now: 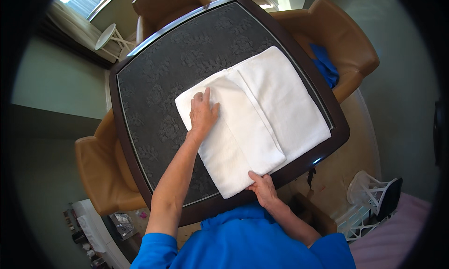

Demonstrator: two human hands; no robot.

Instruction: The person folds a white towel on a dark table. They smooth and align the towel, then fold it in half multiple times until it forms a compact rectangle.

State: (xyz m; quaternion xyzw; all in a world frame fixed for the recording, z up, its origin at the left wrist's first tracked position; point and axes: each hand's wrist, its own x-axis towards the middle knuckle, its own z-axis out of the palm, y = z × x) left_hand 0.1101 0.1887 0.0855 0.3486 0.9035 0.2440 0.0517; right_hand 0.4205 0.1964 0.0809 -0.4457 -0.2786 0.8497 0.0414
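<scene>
A white towel (294, 104) lies on the dark table, with its left part folded over towards the middle. The folded flap's edge runs slantwise from the far side to the near side of the towel. My left hand (204, 111) rests on the folded part near its far left corner, fingers apart. At the near edge, my right hand (262, 189) grips the towel, thumb on top and the other fingers hidden beneath it.
The table (154, 69) has a dark floral-patterned top and a brown rim. Tan armchairs (105, 170) surround it. Blue cloth (324, 63) lies on the right chair. White folding stools (368, 191) stand at lower right, and a small white round stool (106, 36) by the curtain.
</scene>
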